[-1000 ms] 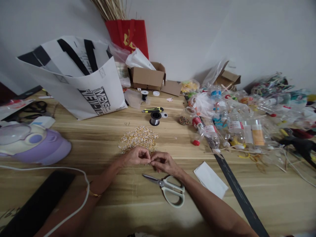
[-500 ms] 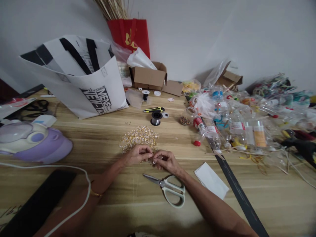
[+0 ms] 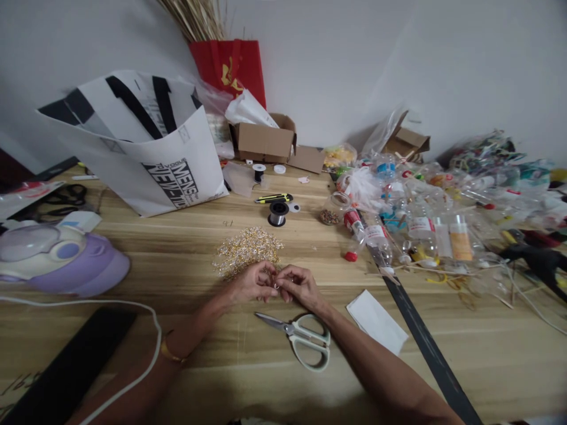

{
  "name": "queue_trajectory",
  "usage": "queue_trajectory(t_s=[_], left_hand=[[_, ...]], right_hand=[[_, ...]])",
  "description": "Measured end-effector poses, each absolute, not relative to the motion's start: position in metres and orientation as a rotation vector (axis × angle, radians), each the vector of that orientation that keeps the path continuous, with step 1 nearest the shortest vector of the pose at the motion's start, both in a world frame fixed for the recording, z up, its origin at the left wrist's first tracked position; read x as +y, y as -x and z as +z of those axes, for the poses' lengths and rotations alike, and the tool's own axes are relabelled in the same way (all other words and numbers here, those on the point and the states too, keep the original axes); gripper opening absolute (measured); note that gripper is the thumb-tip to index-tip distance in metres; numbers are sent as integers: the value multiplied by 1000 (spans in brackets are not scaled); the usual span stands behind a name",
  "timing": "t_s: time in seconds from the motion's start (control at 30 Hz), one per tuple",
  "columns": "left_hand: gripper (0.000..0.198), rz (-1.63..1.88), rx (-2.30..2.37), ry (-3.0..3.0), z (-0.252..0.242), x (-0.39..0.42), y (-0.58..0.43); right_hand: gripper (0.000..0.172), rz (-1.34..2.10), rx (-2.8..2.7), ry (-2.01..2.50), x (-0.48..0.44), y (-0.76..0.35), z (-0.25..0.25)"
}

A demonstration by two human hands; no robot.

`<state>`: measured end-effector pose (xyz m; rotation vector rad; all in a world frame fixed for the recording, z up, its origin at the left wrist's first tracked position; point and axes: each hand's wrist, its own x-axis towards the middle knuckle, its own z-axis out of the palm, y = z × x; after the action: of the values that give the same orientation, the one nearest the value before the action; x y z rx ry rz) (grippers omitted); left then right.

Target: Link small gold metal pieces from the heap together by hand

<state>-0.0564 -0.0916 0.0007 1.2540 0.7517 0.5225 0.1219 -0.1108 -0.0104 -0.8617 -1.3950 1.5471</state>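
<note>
My left hand [image 3: 251,282] and my right hand [image 3: 301,286] meet fingertip to fingertip over the wooden table [image 3: 177,254]. Both pinch a small shiny bead piece [image 3: 275,285] between them. Just behind my hands lies a heap of gold and clear beads [image 3: 248,249]. White-handled scissors [image 3: 301,336] lie shut in front of my right wrist. A spool of thin wire [image 3: 277,213] stands behind the heap.
A white printed shopping bag [image 3: 146,147] stands at back left, with a cardboard box [image 3: 264,140] and a red bag [image 3: 234,65] behind. Plastic bottles [image 3: 420,224] clutter the right. A purple device [image 3: 62,260], a white cable [image 3: 133,307], white paper [image 3: 376,321] and a dark strip [image 3: 425,342] lie nearby.
My hands have stayed together and shifted slightly, the fingers working the small piece. The view moved a little; nothing else on the table changed.
</note>
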Motion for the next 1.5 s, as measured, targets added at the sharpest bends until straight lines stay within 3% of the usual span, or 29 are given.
queue_trajectory(t_s=[0.63, 0.93, 1.5], left_hand=[[8, 380, 1121, -1854, 35, -99, 54], [11, 314, 1197, -2062, 27, -102, 54], [11, 163, 1098, -2119, 30, -101, 57]], right_hand=[[26, 1509, -1475, 958, -111, -125, -8], [15, 874, -1975, 1015, -115, -127, 4], [9, 963, -2095, 985, -117, -124, -6]])
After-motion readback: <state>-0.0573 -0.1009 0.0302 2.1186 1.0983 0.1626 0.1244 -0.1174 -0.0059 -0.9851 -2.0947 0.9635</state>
